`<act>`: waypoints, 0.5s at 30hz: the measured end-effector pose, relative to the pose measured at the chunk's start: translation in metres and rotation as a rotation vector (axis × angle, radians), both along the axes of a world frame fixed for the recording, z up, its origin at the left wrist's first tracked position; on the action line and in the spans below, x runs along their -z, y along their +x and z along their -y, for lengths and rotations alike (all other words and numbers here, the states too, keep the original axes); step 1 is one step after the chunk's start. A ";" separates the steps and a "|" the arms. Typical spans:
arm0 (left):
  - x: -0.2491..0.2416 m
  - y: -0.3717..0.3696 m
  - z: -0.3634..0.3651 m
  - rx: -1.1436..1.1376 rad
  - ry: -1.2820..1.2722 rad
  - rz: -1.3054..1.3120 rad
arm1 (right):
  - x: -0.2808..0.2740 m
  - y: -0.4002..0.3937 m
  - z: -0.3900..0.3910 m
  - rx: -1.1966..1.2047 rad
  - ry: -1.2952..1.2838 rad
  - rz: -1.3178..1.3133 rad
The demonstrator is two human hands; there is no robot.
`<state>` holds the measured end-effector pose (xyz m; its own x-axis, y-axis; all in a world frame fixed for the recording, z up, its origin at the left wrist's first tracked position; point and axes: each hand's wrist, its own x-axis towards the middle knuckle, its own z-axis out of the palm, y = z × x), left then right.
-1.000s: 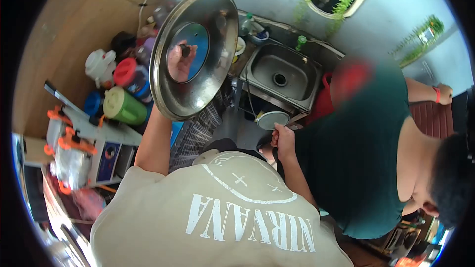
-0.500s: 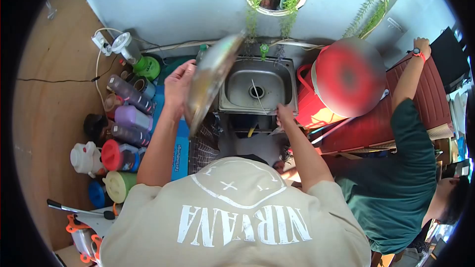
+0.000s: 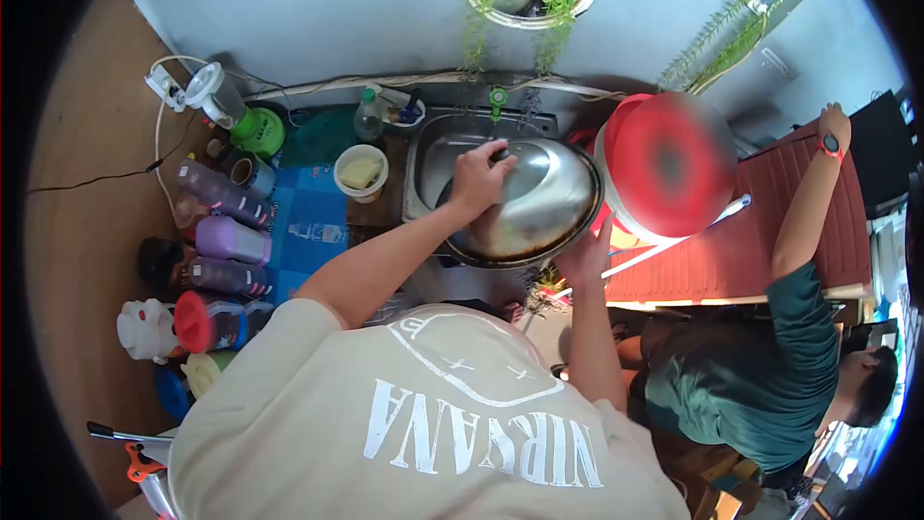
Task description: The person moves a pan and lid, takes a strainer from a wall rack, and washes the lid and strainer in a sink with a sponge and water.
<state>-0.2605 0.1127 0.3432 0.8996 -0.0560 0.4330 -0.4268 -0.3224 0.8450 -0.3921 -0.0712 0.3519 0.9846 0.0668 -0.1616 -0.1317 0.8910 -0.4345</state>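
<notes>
My left hand [image 3: 481, 182] grips the small black knob of a large oval metal lid [image 3: 544, 207]. The lid is tilted over the steel sink [image 3: 420, 159] and covers most of its basin; its rim is browned. My right hand [image 3: 585, 252] is at the lid's lower right edge, with its fingers stretched and partly behind the rim. Whether it touches the lid I cannot tell. A small white tub [image 3: 361, 173] with something pale yellow in it stands left of the sink.
A red bucket [image 3: 664, 169] stands right of the sink. Bottles, a purple container [image 3: 233, 240] and a green blender [image 3: 256, 131] line the left side. At the right, a person in a dark green shirt [image 3: 741, 376] rests an arm across a red surface [image 3: 770, 193].
My left hand has brought the lid right and down, from upright beside the sink to over it. My right hand has left the sink's front edge and moved right to the lid's rim.
</notes>
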 end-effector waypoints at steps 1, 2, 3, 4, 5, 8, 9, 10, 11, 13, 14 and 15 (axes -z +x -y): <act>0.003 0.003 0.013 -0.005 -0.012 -0.002 | 0.003 0.005 0.007 -0.005 -0.012 -0.002; 0.007 0.005 0.026 -0.001 0.030 -0.014 | 0.012 0.010 0.010 0.126 -0.041 -0.069; 0.012 0.005 0.039 0.002 0.073 -0.029 | 0.022 0.015 0.015 0.255 -0.070 -0.140; 0.016 0.007 0.049 -0.007 0.065 -0.037 | 0.034 0.020 0.021 0.246 -0.080 -0.146; 0.019 0.010 0.058 -0.010 0.100 -0.027 | 0.045 0.028 0.026 0.292 -0.139 -0.234; 0.024 0.029 0.075 -0.009 0.137 -0.089 | 0.054 0.048 0.043 0.302 -0.189 -0.341; 0.028 0.033 0.075 0.013 0.136 -0.165 | 0.055 0.051 0.046 0.284 -0.179 -0.366; 0.033 0.037 0.070 -0.029 0.140 -0.175 | 0.064 0.056 0.054 0.240 -0.180 -0.371; 0.036 0.041 0.063 0.058 0.181 -0.114 | 0.074 0.064 0.065 0.231 -0.230 -0.325; 0.040 0.048 0.037 0.148 0.271 -0.137 | 0.082 0.075 0.081 0.204 -0.271 -0.290; 0.045 0.048 0.017 -0.004 0.324 -0.139 | 0.081 0.079 0.084 0.194 -0.295 -0.322; 0.051 0.048 -0.006 -0.150 0.375 -0.141 | 0.085 0.083 0.089 0.176 -0.317 -0.332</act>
<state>-0.2125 0.1183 0.2920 0.9588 -0.0501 0.2796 -0.2403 -0.6679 0.7044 -0.3089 -0.1599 0.2668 0.8683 -0.1992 -0.4542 -0.1687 0.7426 -0.6481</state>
